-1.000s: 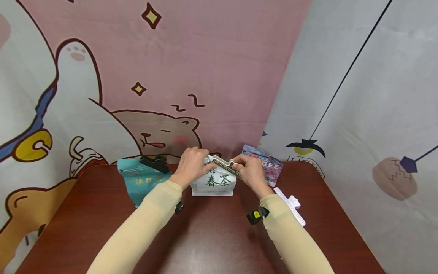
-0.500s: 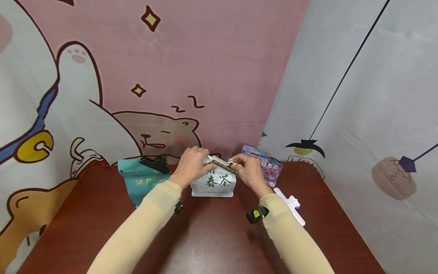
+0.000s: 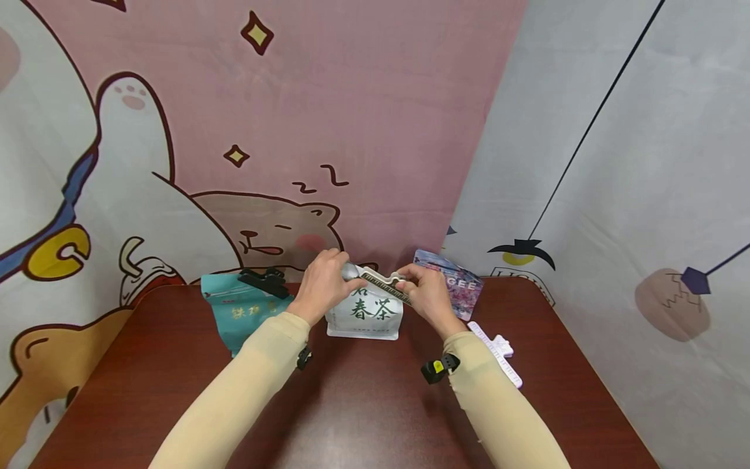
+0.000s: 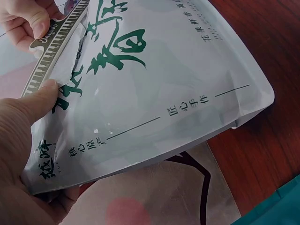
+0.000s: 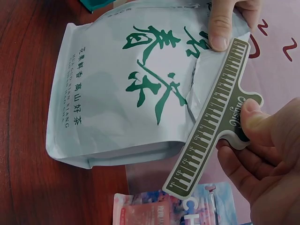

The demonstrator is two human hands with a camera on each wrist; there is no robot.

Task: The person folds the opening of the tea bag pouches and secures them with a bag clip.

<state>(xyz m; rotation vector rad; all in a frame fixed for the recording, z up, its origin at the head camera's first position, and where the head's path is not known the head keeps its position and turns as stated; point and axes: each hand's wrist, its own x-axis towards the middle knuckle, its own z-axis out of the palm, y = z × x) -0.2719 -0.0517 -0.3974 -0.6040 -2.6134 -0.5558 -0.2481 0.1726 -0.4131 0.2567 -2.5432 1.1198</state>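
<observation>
Showing green characters (image 5: pixel 154 44), white bag (image 5: pixel 112 84); clip (image 5: pixel 211 116) piano-key-patterned.

The left fingers (image 5: pixel 220 33) partly hide the white bag (image 5: pixel 110 93); the right wrist view crops the colourful pouch (image 5: pixel 143 214).

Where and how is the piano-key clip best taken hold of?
Likely by the tab of the piano-key clip, from the side away from the white bag: the tab juts off the long bar, and the right hand pinches it there.
</observation>
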